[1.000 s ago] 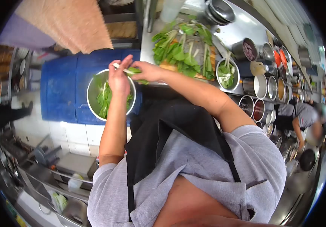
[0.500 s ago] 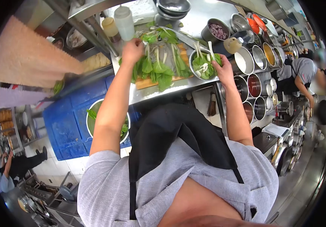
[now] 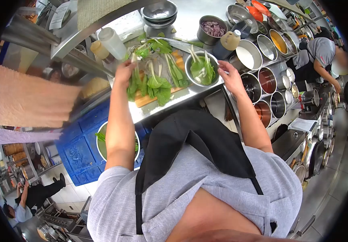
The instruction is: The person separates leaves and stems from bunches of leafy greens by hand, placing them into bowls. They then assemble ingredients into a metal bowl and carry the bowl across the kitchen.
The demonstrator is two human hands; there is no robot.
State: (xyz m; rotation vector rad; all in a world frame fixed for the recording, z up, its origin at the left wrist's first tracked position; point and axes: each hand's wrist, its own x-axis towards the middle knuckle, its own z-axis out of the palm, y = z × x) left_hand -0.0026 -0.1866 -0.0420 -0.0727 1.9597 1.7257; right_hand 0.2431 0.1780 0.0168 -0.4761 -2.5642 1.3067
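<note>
My left hand [image 3: 123, 73] is at the left end of a wooden cutting board [image 3: 143, 101], its fingers pinched on the stalk of a leafy green [image 3: 134, 84]. More leafy greens [image 3: 157, 85] with pale stalks lie across the board. At the right side of a metal bowl [image 3: 188, 69] my right hand [image 3: 231, 77] is held with its fingers apart and nothing in it. Inside that bowl are greens [image 3: 203, 70] and white cut pieces. A larger bowl [image 3: 138, 151] with greens stands lower left, partly hidden by my left forearm.
Squeeze bottles [image 3: 113, 43] and stacked metal bowls [image 3: 159, 14] stand behind the board. A pot of chopped purple pieces [image 3: 212, 29] and several pots stand to the right. A blue container [image 3: 77, 161] is at lower left. Two people work farther off, one on each side.
Both hands have moved from over the larger bowl to the counter and spread apart. My right hand has let go of the greens at the metal bowl, and they now rest in it.
</note>
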